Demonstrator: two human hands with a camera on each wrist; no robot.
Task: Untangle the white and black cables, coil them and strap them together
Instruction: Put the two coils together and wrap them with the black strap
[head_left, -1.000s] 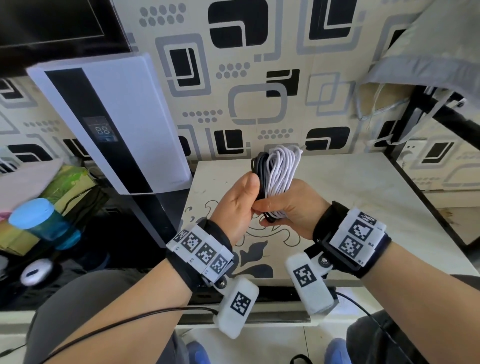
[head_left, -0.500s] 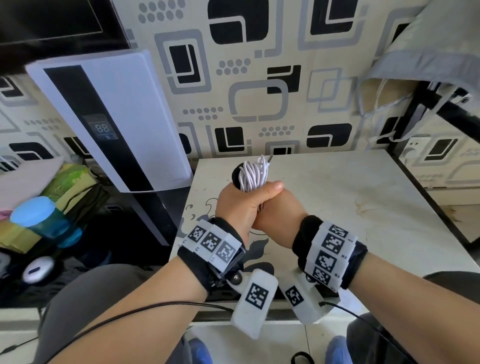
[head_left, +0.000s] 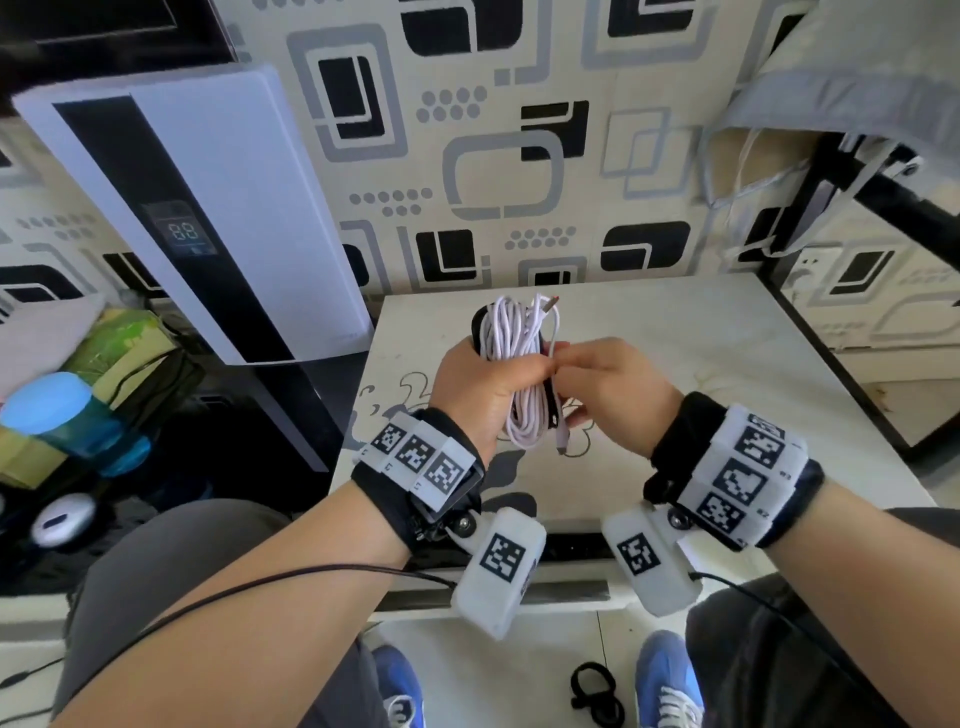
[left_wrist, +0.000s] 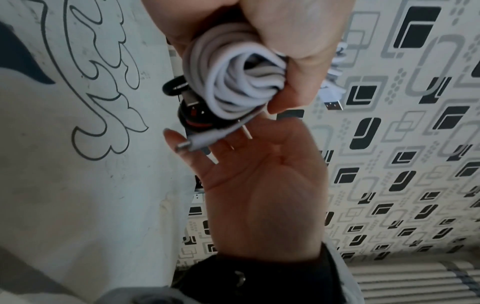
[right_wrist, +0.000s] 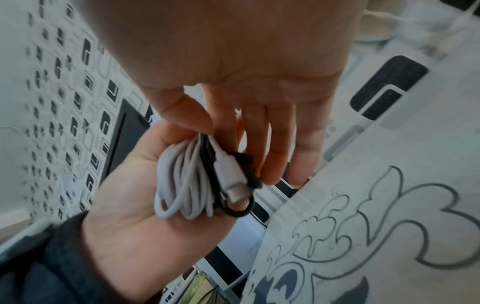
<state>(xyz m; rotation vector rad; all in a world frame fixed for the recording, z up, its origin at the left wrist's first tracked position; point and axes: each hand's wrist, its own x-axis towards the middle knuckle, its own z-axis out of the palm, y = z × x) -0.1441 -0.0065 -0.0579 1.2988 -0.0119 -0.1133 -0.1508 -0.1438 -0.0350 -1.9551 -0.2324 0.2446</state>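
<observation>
My left hand (head_left: 483, 384) grips a bundle of coiled white cable (head_left: 511, 353) and black cable (head_left: 549, 397), held upright above the table (head_left: 701, 374). My right hand (head_left: 608, 395) is beside it, thumb and forefinger pinching the bundle's right edge, the other fingers straight behind it. In the left wrist view the white cable's loops (left_wrist: 233, 82) bulge from my left hand (left_wrist: 280, 37), with the black cable (left_wrist: 192, 117) and a white plug (left_wrist: 193, 144) over the right hand's fingers (left_wrist: 207, 164). The right wrist view shows the white cable (right_wrist: 182, 185), its plug (right_wrist: 233, 181) and a black cable loop (right_wrist: 241, 212).
A white appliance with a digital display (head_left: 208, 218) leans against the wall left of the table. A blue bottle (head_left: 57, 410) and clutter lie at far left. A grey bag (head_left: 857, 78) hangs at upper right. A black looped item (head_left: 597, 696) lies on the floor between my shoes.
The bundle turned from being clasped tightly between both hands to upright in my left hand. My right hand slid off to the right and now only holds its edge.
</observation>
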